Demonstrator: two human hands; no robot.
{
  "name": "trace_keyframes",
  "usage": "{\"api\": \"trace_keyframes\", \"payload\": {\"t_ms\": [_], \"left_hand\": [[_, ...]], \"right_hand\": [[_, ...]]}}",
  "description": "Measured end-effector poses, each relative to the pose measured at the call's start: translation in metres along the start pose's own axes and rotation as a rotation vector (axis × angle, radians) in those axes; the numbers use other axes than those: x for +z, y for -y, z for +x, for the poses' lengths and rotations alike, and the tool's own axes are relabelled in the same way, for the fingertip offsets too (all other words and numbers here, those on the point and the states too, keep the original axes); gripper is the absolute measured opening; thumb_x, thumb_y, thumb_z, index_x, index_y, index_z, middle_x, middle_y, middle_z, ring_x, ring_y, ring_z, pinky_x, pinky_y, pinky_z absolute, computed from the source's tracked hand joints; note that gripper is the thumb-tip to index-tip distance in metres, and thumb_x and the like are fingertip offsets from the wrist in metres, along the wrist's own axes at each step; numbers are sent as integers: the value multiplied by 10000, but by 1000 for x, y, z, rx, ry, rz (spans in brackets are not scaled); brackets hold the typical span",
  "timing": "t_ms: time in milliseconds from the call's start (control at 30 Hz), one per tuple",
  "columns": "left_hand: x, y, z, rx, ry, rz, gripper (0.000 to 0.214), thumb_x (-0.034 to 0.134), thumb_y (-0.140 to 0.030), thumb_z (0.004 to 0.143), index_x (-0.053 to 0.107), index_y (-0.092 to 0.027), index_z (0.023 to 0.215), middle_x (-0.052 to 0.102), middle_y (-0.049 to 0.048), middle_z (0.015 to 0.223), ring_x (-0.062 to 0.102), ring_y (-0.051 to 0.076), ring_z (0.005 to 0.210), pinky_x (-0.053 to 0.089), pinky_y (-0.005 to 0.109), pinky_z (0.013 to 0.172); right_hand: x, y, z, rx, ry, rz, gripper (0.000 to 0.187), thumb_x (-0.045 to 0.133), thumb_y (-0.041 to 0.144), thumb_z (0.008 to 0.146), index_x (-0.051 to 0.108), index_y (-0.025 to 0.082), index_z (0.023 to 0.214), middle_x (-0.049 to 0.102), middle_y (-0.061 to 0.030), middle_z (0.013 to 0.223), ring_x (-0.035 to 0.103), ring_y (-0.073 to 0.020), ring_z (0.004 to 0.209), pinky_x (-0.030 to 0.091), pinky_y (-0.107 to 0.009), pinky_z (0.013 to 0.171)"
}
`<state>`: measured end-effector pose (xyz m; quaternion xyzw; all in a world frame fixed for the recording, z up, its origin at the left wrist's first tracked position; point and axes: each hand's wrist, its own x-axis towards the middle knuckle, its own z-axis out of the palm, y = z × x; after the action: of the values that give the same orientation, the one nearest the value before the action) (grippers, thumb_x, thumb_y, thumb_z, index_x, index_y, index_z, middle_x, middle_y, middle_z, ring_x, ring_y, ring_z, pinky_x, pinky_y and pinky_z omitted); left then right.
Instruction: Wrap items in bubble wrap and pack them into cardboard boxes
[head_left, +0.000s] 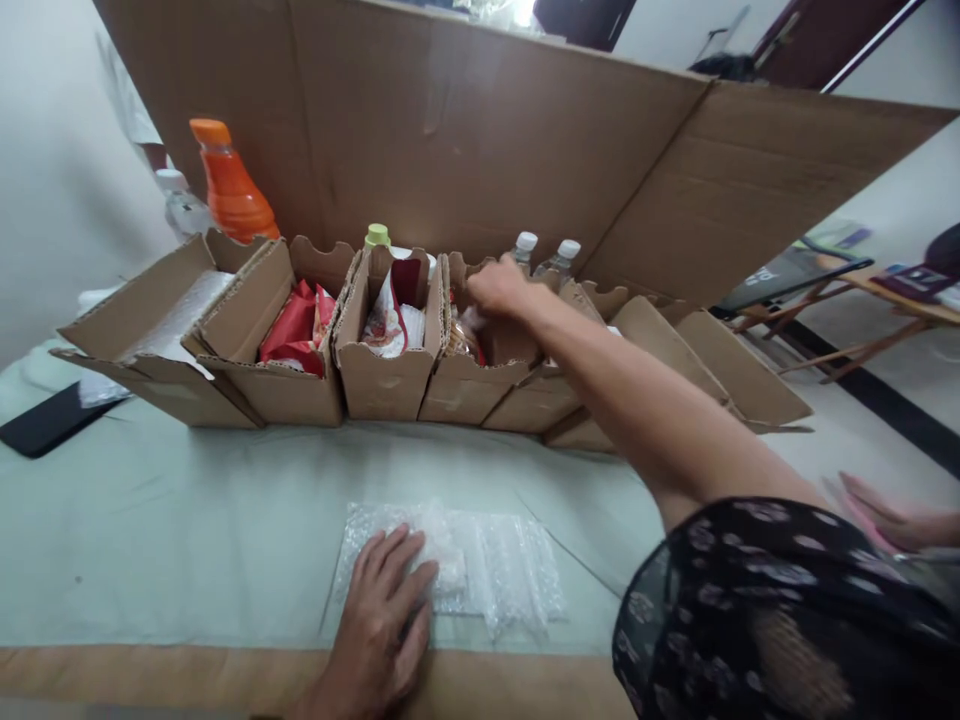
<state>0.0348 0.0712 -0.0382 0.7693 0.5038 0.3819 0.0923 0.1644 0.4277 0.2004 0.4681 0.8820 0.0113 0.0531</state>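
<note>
My left hand lies with fingers stretched out on the left part of a clear bubble wrap sheet. The sheet is spread on the pale green cloth, with a folded or bunched layer near my fingertips. My right hand reaches over the front of a cardboard bin in the middle of the row, fingers curled downward into it. Inside that bin, packaged items show in part beside my fingers. What the fingertips grip is blurred and partly hidden by the hand.
More cardboard bins stand alongside, holding bubble wrap, red packets and a patterned packet. Behind them are an orange bottle, clear bottles and a tall cardboard panel. A black phone-like slab lies left. Someone's foot shows right.
</note>
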Motion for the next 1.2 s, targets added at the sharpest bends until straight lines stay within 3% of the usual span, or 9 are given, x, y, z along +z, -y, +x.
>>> {"api": "trace_keyframes", "payload": {"t_ms": [167,267,400,533,700,833,967,1100,1200], "left_hand": [[-13,-9,8,-47,-1,-49,415,580,-107,908,601,-213,1309,618,144,1452,479,323,1452,429,584,1176],[-20,-11,9,-79,-52,-65,514,607,-146,915,523,-217,1418,562,163,1496,446,343,1477,415,606,1179],[-30,-21,12,-57,-145,-26,655,636,-156,907,428,-226,1524,496,166,1557,415,351,1498,391,600,1197],[-33,-33,23,38,-36,26,600,629,-212,932,456,-219,1506,457,170,1609,331,363,1552,334,613,1227],[-14,-31,34,129,303,75,448,642,-388,956,604,-242,1377,564,109,1553,440,367,1490,290,633,1244],[-1,-20,31,140,382,71,434,624,-410,976,597,-251,1379,556,92,1566,478,360,1463,306,643,1231],[1,-15,27,135,373,47,468,619,-421,976,572,-260,1412,520,86,1598,441,345,1492,271,622,1255],[3,-13,26,158,361,36,474,597,-443,985,558,-268,1425,516,72,1602,433,332,1498,256,612,1264],[6,-11,25,171,353,53,468,576,-450,997,553,-271,1429,518,65,1602,418,325,1509,247,607,1269]], "right_hand": [[-42,7,-125,228,-486,-56,371,625,320,984,723,116,1277,742,-164,1203,608,-374,1254,375,-551,1114],[-12,30,-213,98,-706,272,280,636,422,979,740,307,1213,747,-74,1217,687,-292,1096,520,-435,995],[94,83,-290,250,-519,560,230,630,439,973,711,340,1164,775,-63,1150,705,-326,1069,543,-538,966],[176,114,-313,264,-387,545,205,576,392,977,743,351,1088,796,-67,1013,719,-342,1012,533,-560,893],[149,88,-323,56,-209,410,226,624,438,948,789,328,1057,773,-77,827,707,-329,847,491,-559,858],[58,53,-286,15,-358,383,255,595,485,963,785,354,1071,791,-78,941,688,-317,885,477,-523,860],[-15,45,-165,-23,-250,180,294,525,422,993,782,303,1072,771,-96,1133,623,-360,1142,412,-552,1032],[-25,59,-19,-124,-78,-103,224,705,281,895,765,210,1099,739,-134,1200,559,-396,1268,390,-577,1088],[-4,72,49,-72,154,-228,213,813,243,799,775,135,979,763,-145,1078,644,-348,1164,464,-500,1046]]}}
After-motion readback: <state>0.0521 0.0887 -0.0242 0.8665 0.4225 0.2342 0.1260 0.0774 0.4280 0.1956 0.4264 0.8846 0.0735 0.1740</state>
